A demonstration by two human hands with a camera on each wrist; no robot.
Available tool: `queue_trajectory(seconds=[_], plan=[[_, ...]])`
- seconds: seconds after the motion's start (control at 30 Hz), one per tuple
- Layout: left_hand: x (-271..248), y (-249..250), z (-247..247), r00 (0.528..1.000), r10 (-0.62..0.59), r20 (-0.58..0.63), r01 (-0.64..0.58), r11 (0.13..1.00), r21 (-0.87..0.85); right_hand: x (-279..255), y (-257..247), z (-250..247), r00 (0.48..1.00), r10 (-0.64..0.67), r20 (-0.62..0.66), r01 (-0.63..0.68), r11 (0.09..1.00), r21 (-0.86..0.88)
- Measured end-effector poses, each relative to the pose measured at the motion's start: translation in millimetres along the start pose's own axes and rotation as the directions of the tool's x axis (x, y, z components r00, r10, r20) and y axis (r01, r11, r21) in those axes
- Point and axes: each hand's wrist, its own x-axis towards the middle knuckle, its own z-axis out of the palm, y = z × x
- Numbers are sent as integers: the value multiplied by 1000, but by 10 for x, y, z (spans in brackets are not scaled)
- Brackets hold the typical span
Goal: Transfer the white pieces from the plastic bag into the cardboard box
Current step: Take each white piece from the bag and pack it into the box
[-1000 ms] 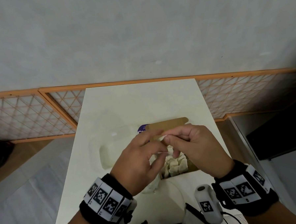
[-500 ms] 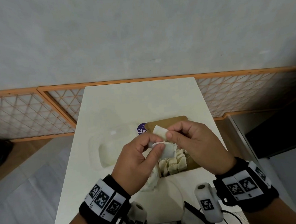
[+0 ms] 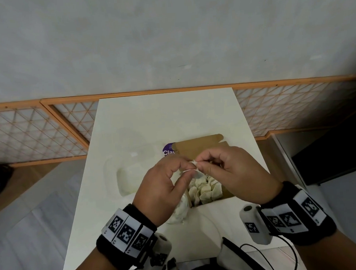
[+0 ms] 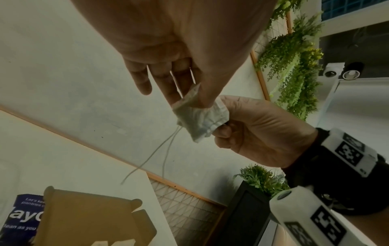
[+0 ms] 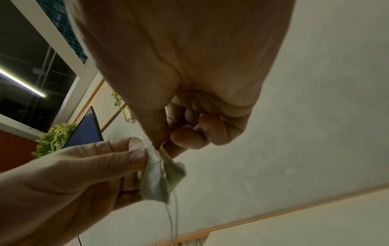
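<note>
**Loose strings over an already crowded box**

Both hands hold one white piece (image 4: 200, 119), a small paper sachet, in the air above the cardboard box (image 3: 204, 145). The left hand (image 3: 165, 189) pinches one side of it between thumb and fingertips; the right hand (image 3: 234, 173) pinches the other side, its remaining fingers curled into the palm. Two thin strings (image 4: 166, 149) dangle free beneath the sachet.

The box sits toward the near right part of the table (image 3: 161, 115), its flap standing open at the far side, with a layer of white pieces (image 3: 204, 189) already inside. The plastic bag (image 3: 179, 211) lies crumpled against the box's near left corner, partly under the left wrist.

The likeliest trouble is the strings: they could snag on a finger, the flap or the box rim as the sachet goes down, dragging it back out or pulling others with it. The paper looks thin and crumpled, so two hands pulling apart could tear it. Released too high, so light a piece may drift onto the table instead.
</note>
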Motion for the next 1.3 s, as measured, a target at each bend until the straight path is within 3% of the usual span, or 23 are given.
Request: queue_trajectory(seconds=[0.27,0.43,0.67,0.73,0.9,1.1,1.2,1.3], plan=[[35,-19,89,999,-45,20,45,998,-41,-127,63,-119,991,106,-82,-99,992,83],[146,65,178,995,-65,77,69,996,-61,-148,224,-237,986,154,69,-160,982,98],[317,14,455,990,-132,51,139,975,-175,-171,585,-278,985,170,-27,-160,963,218],[316,-78,532,984,-170,59,178,968,-178,-193,754,-307,979,200,-43,-191,969,159],[67,-532,555,955,-285,86,286,958,2,-277,1366,-273,945,320,-60,-326,928,-181],[-426,-1089,511,825,-551,128,518,826,221,-222,2129,4,884,462,69,-385,804,-454],[-581,-1285,526,769,-623,141,552,759,345,-102,2366,134,848,528,40,-437,740,-511],[-677,-1441,590,752,-645,137,532,716,452,5,2487,243,841,542,-15,-467,710,-528]])
